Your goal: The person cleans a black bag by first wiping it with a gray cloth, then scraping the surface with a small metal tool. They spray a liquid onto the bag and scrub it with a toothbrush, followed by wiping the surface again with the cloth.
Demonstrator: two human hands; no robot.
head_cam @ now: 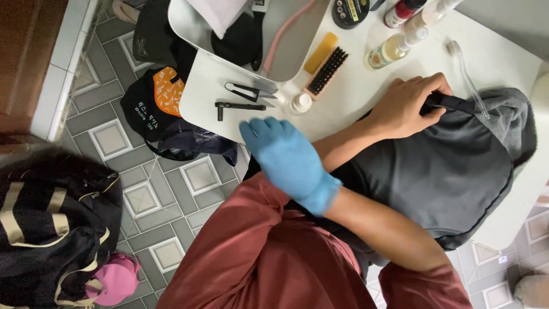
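Red sleeve point(269, 257) nearest; from it the right hand point(289, 160), in a blue glove, crosses left of the grey backpack point(446, 171), fingers slack and spread, gripping nothing, above the white table point(354, 91) edge. Left hand point(406, 106), bare, arm crossed under the right, is clenched on the black strap point(452, 103) at the backpack's top; the backpack is dark grey, slumped flat on the table. Upper left of backpack: two black metal tools point(243, 97), one brush point(327, 71), three bottles point(394, 50).
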